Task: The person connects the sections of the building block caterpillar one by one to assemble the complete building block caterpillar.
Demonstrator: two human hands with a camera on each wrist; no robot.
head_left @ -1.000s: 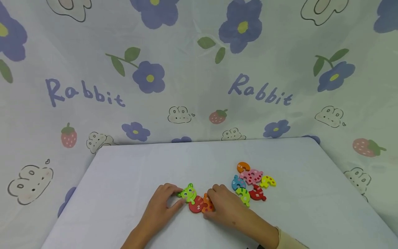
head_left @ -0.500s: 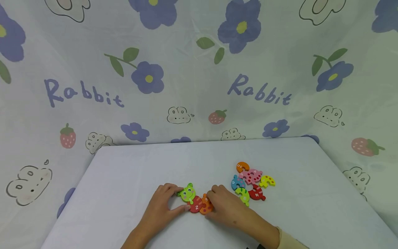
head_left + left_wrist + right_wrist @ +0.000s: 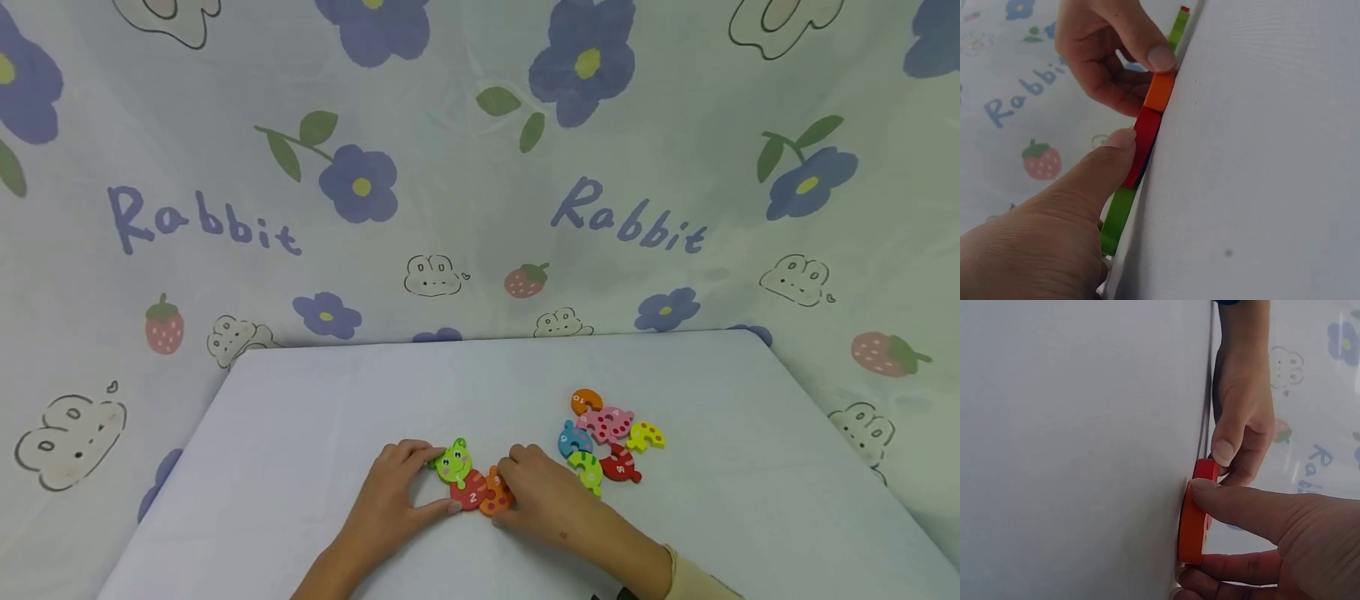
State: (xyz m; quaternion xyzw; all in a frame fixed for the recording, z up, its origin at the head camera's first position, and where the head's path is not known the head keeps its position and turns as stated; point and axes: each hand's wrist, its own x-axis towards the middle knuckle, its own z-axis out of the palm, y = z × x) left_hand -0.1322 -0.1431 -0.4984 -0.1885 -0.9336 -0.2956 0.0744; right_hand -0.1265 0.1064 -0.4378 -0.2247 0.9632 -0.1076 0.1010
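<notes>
A green cat-like head piece (image 3: 452, 468) lies joined to a red puzzle piece (image 3: 467, 495) marked 2. Against the red piece's right side sits an orange puzzle piece (image 3: 493, 498) with dots. My left hand (image 3: 390, 492) spans the head and red piece, its thumb at the red piece's near edge and its fingers at the head's far left. The orange piece is pinched between thumb and fingers of my right hand (image 3: 543, 496), which covers part of it. In the left wrist view, the orange piece (image 3: 1160, 92) and red piece (image 3: 1142, 147) touch end to end.
To the right lies a loose group of puzzle pieces: orange (image 3: 586, 402), pink (image 3: 615, 423), yellow (image 3: 647, 436), blue (image 3: 574, 440), green (image 3: 587, 472) and red (image 3: 619, 465). All rest on a white-covered table (image 3: 315, 400) before a patterned cloth (image 3: 465, 192).
My left thumb has slid from beside the head piece to the red piece's near edge. The red and orange pieces have shifted slightly left; my right hand stays on the orange piece.
</notes>
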